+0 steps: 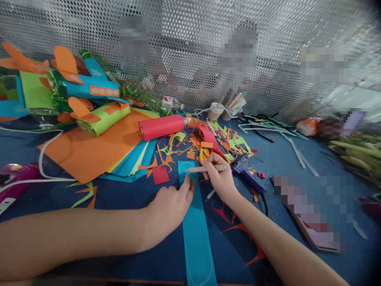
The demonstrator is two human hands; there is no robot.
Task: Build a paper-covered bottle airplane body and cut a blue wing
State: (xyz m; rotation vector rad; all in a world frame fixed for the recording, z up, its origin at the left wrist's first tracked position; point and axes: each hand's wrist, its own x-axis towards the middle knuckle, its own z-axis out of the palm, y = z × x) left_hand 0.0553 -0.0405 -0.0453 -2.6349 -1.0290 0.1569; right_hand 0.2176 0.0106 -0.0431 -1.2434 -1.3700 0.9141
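A long blue paper strip (196, 234) lies on the table, running away from me, with a pale rounded outline drawn near each end. My left hand (175, 198) rests on its far part, fingers stretched out and fingertips pressing the paper. My right hand (218, 174) grips a light-coloured pencil (197, 169), held nearly level with its point to the left, over the outline at the strip's far end. Whether the point touches the paper, I cannot tell. Just beyond the right hand are yellow scissor handles (203, 154), partly hidden.
Orange paper (98, 151) and other coloured sheets lie left, below paper-covered bottle planes (92, 85). A red-wrapped bottle (162, 126) lies among paper scraps. A blue glue gun (250, 178) and a phone (309, 214) lie right. Cups of pens (214, 112) stand by the mesh wall.
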